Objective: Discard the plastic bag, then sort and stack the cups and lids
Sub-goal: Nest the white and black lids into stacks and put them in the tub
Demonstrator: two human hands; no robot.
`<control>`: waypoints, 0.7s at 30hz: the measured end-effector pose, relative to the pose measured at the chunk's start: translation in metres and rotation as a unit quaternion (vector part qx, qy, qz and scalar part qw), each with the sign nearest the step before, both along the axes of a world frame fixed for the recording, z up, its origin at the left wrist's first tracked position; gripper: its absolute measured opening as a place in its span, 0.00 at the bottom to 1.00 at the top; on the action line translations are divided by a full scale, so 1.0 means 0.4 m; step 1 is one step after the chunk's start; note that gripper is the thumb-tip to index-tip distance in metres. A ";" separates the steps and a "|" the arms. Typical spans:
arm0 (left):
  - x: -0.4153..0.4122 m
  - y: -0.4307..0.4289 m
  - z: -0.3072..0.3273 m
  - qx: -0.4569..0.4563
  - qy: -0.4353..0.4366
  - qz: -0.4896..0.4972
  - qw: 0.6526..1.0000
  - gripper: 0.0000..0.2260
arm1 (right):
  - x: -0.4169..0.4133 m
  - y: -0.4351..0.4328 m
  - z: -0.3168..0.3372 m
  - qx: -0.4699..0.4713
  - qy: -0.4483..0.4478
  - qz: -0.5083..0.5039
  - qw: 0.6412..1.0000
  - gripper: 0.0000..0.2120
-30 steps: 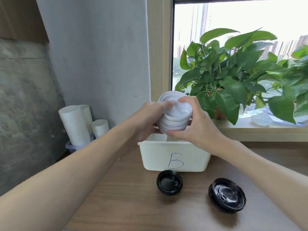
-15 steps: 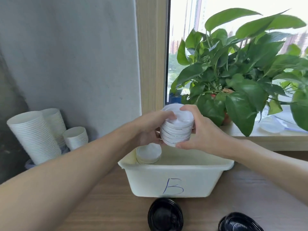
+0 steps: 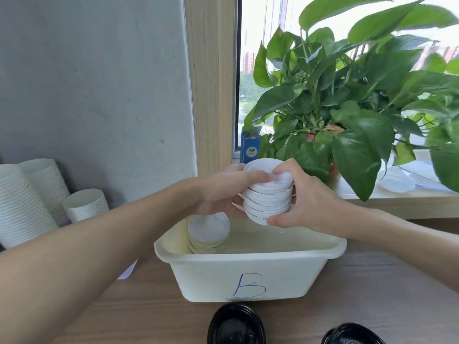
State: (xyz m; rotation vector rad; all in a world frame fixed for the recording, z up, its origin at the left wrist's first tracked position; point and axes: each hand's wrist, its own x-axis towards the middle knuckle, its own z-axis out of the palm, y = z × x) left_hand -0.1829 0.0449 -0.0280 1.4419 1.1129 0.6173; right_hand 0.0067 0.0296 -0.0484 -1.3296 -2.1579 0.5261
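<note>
Head view: I see a white tub (image 3: 211,276) marked B on the tabletop (image 3: 385,281), with open wood to its right. Left grip (image 3: 218,194) and right grip (image 3: 310,204) both curl round a stack of white lids (image 3: 268,194) just above the tub. Inside it, at left, stands a shorter stack (image 3: 208,230), probably lids. Black lids (image 3: 236,324) lie in front, and cup stacks (image 3: 22,202) stand far left.

Wood table (image 3: 372,306) w/ white bin (image 3: 248,279); left black lid (image 3: 236,325), right black lid (image 3: 352,335) in front.
</note>
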 end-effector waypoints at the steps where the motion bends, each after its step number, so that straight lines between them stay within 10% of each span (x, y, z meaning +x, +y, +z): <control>1: 0.003 -0.009 -0.001 0.012 -0.013 -0.013 1.000 0.18 | 0.004 -0.002 0.005 -0.002 0.006 -0.002 1.000 0.36; 7: 0.013 -0.036 -0.020 0.199 0.024 -0.041 0.979 0.44 | 0.021 -0.024 0.012 -0.017 0.017 -0.006 1.000 0.35; 21: 0.022 0.012 -0.062 0.300 0.099 -0.050 0.948 0.33 | 0.035 -0.031 -0.006 -0.020 0.019 -0.007 1.000 0.42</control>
